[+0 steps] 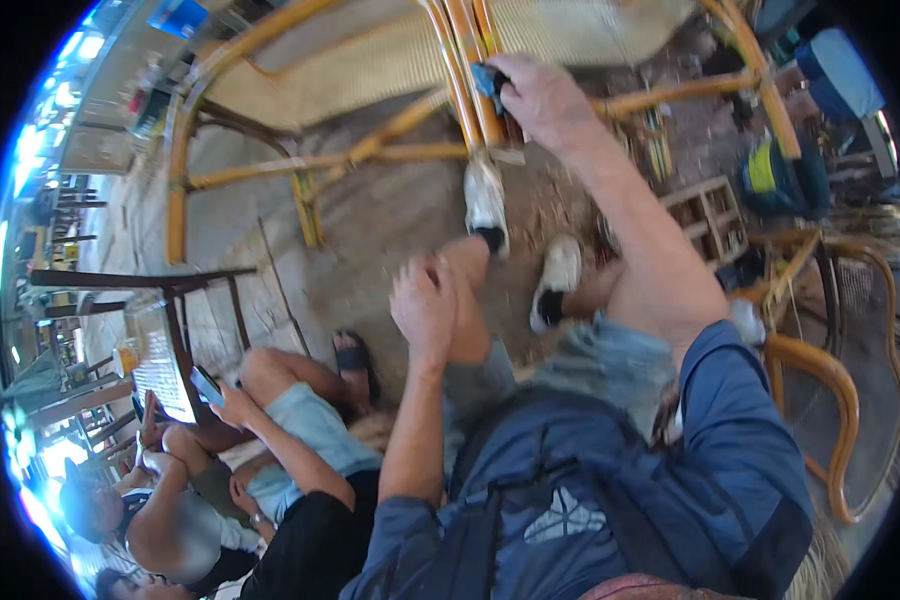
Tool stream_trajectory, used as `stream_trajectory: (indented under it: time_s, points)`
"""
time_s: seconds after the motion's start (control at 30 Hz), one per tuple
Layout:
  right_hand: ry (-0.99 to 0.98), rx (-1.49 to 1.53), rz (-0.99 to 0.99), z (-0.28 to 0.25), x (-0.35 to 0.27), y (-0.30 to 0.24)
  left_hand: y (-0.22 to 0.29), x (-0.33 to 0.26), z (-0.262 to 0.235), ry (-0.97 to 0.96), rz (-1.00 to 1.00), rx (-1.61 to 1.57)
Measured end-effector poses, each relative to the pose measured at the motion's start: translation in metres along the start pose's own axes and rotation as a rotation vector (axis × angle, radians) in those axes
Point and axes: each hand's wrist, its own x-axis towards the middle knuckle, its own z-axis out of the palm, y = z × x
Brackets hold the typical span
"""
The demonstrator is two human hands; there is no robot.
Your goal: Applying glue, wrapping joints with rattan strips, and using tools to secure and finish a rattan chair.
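At the top of the view, the right hand (545,100) is gripping a small blue block (487,80), its fingers clamped on it, and pressing it against the orange cane rails (467,70) of a rattan chair (370,60) lying tipped on the dirt floor (390,220). The block is sitting between the hand and the rails, touching both. Lower down, the left hand (425,305) is resting on the person's raised knee (465,260), fingers curled together and holding nothing. Two feet in white shoes are showing beyond the knee: one shoe (486,200) is bracing just under the rails, the other (555,280) is lying nearby on the floor. To the left, another person in pale shorts (315,425) is sitting and holding a phone (207,385) beside a dark table (160,290). To the right, a second cane frame (830,390) is standing near a wooden crate (710,215).
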Motion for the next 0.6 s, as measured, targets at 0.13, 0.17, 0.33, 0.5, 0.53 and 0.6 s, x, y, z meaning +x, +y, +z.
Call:
stream_trajectory:
  time_s: [0.13, 0.17, 0.33, 0.5, 0.53, 0.6]
  points:
    - [-0.204, 0.057, 0.101, -0.037, -0.08, -0.046, -0.005, 0.006, -0.012, 0.022, -0.047, -0.056]
    - [-0.213, 0.049, 0.128, -0.041, -0.107, -0.045, -0.007, 0.007, -0.008, 0.026, -0.055, -0.089]
    - [0.21, 0.308, 0.832, -0.1, -0.175, 0.001, 0.003, 0.005, -0.004, -0.029, -0.096, -0.16]
    - [0.361, -0.198, 0.844, -0.118, -0.236, 0.084, -0.01, -0.001, 0.001, -0.053, -0.074, -0.151]
    - [0.256, -0.195, 0.892, -0.106, -0.249, 0.093, -0.012, -0.002, -0.001, -0.046, -0.096, -0.123]
    - [-0.067, -0.35, 0.969, -0.072, -0.293, 0.11, -0.009, -0.003, -0.001, -0.053, -0.107, -0.143]
